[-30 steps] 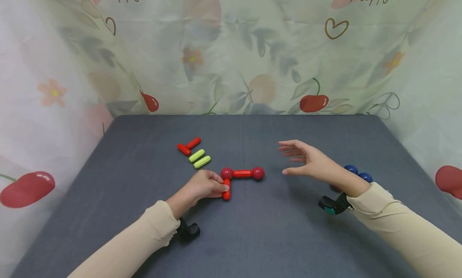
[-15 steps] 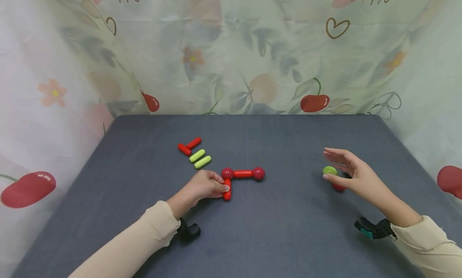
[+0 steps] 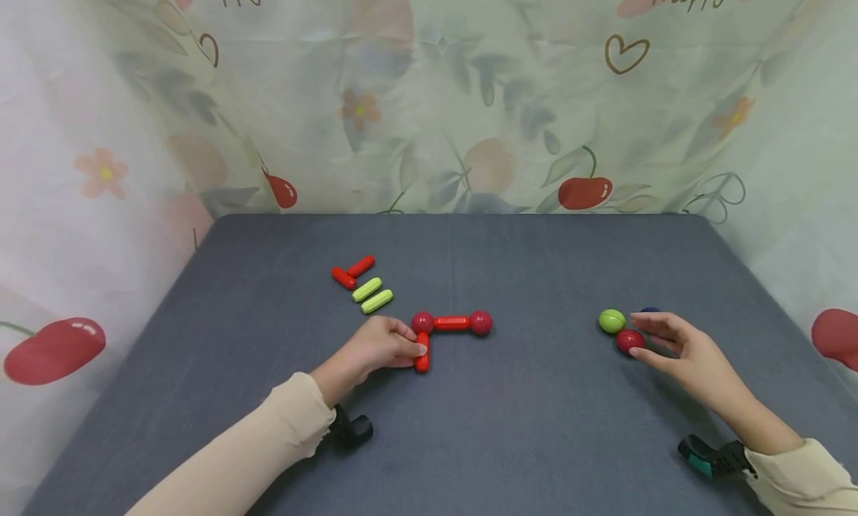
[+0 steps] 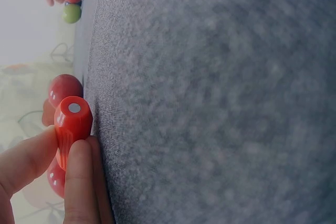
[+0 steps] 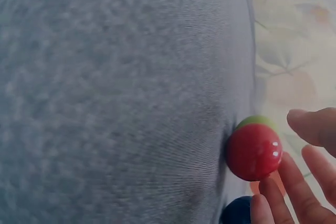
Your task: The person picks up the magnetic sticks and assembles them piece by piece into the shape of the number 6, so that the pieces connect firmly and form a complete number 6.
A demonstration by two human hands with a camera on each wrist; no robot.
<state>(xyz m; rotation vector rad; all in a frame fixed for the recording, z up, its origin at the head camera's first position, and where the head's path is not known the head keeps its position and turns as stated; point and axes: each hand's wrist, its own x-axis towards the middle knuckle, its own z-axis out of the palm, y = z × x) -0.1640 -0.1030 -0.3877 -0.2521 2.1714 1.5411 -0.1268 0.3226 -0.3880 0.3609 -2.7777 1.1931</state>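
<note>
My left hand (image 3: 383,346) pinches a short red rod (image 4: 73,124) between thumb and fingers; a pale round disc shows in its end. Its far end meets a dark red ball (image 3: 422,322). From that ball another red rod (image 3: 452,322) runs right to a second dark red ball (image 3: 480,322). On the right, my right hand (image 3: 693,360) is at a loose red ball (image 5: 254,152), fingers spread beside it and thumb apart from it in the right wrist view. A green ball (image 3: 611,321) sits against the red one. A blue ball (image 5: 237,211) is partly hidden behind the fingers.
Behind my left hand, two red rods (image 3: 361,266) and two yellow-green rods (image 3: 377,301) lie on the dark grey table (image 3: 523,434). A patterned curtain (image 3: 442,129) hangs behind the table and along both sides.
My right hand has moved right and toward me, down to the loose balls, uncovering the green and red ones. The left hand and its red rod have stayed put.
</note>
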